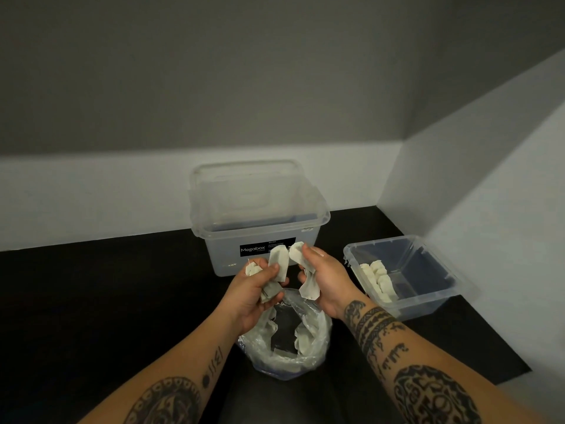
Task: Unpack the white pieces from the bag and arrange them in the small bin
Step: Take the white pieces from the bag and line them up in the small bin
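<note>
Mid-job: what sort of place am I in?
Probably a plain sorting station in a wall corner: a black tabletop, a large clear plastic storage box and a small clear plastic bin holding white pieces.

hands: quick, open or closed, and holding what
Left hand: closed, gripping several white pieces.
Right hand: closed, gripping more of the white pieces.

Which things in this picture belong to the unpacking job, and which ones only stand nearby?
Belong to the job:
plastic bag, some pieces left inside
white pieces held in the left hand and the right hand
small bin, with a row of pieces along one wall

Only nearby:
large clear bin labelled Megabox, behind the hands
black table
</note>
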{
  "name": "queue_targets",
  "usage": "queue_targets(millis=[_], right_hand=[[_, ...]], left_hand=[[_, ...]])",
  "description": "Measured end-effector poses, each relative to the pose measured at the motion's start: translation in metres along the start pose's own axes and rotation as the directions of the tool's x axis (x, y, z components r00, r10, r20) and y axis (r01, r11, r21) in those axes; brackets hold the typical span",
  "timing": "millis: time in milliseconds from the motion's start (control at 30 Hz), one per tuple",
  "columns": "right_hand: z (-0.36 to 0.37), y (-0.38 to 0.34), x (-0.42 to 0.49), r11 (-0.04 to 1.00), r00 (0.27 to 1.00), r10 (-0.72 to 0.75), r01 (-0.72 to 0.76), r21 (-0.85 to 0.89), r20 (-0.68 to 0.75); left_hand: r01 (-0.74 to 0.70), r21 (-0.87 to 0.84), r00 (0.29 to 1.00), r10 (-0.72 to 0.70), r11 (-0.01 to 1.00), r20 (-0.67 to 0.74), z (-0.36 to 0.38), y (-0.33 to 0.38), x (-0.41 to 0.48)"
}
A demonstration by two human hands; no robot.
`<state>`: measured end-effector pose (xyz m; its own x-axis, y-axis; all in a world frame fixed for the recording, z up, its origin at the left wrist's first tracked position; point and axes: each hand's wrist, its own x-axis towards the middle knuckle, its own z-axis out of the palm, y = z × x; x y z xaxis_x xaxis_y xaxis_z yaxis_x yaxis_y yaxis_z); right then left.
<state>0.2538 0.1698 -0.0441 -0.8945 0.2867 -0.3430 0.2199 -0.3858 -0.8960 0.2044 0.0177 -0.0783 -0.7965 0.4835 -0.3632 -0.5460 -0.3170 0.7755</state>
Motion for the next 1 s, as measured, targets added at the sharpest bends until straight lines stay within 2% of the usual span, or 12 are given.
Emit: queue_targets(millis=[133,233,467,600,667,767,900,1000], right_hand=[[-0.001,-0.002,-0.001,0.995,0.997,-0.082,0.082,0.058,0.001],[0.0,0.001,0.0,0.995,0.995,-0.096,0.096,-0.012,-0.02],[0.004,0.014,0.005,0.999,0.995,-0.04,0.039,-0.019,-0.086],[0.006,0.013,0.004,1.0,0.998,-0.002,0.0,-0.022,-0.066],[0.007,0.01,0.003,0.998,0.998,0.045,-0.043,0.051,-0.053],[0.01,0.002,-0.001,0.987,0.996,0.087,-0.083,0.141,-0.026],[0.022,0.004,-0.008,0.995,0.993,0.091,-0.093,-0.022,-0.071],[0.024,0.006,-0.009,0.992,0.993,0.095,-0.101,-0.079,-0.076]], left_hand=[[-0.018,-0.001,0.999,0.018,1.0,0.036,0.005,0.0,0.001],[-0.036,0.016,0.998,0.035,0.999,0.054,0.007,0.0,0.003],[-0.058,0.087,0.996,0.053,0.994,0.067,0.009,-0.003,0.005],[-0.075,0.153,0.991,0.057,0.985,0.118,0.011,-0.002,0.004],[-0.068,0.116,0.992,0.055,0.991,0.111,0.013,-0.001,0.002],[-0.073,-0.027,0.995,0.075,0.997,0.07,0.012,0.001,0.003],[-0.081,-0.06,0.989,0.088,0.995,0.118,0.018,0.002,-0.001],[-0.068,-0.058,0.996,0.072,0.996,0.06,0.022,0.0,0.0]])
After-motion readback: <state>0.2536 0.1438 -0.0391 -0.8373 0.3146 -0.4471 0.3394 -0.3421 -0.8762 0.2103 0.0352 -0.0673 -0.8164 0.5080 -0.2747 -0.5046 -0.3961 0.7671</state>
